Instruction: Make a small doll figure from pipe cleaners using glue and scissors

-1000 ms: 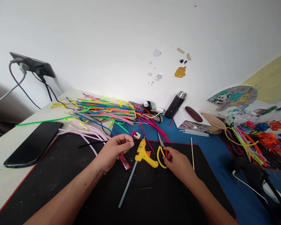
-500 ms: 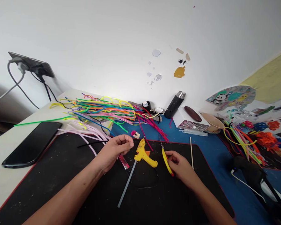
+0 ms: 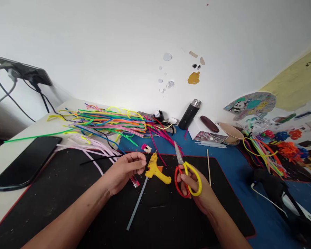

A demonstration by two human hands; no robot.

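Observation:
My right hand [image 3: 197, 192] grips a pair of scissors [image 3: 184, 173] with one red and one yellow handle loop, fingers through the loops, blades pointing away toward the wall. My left hand [image 3: 124, 168] is curled in a pinch over the black mat [image 3: 67, 193], holding the end of a thin black pipe cleaner [image 3: 98, 159] that runs left. A pink lighter [image 3: 134, 180] lies under its fingers. A yellow glue gun [image 3: 156, 168] with a grey glue stick [image 3: 136, 205] trailing from it lies between my hands.
A heap of coloured pipe cleaners [image 3: 111, 122] spreads along the back. A black phone [image 3: 23, 162] lies at the left, cables and a socket [image 3: 20, 71] on the wall. A black flask [image 3: 188, 114], white box [image 3: 204, 131], wooden skewer [image 3: 208, 166] and craft clutter [image 3: 269, 148] sit right.
My right hand picked the scissors up off the mat, slid fingers into the loops and turned the blades away from me. My left hand stayed nearly still.

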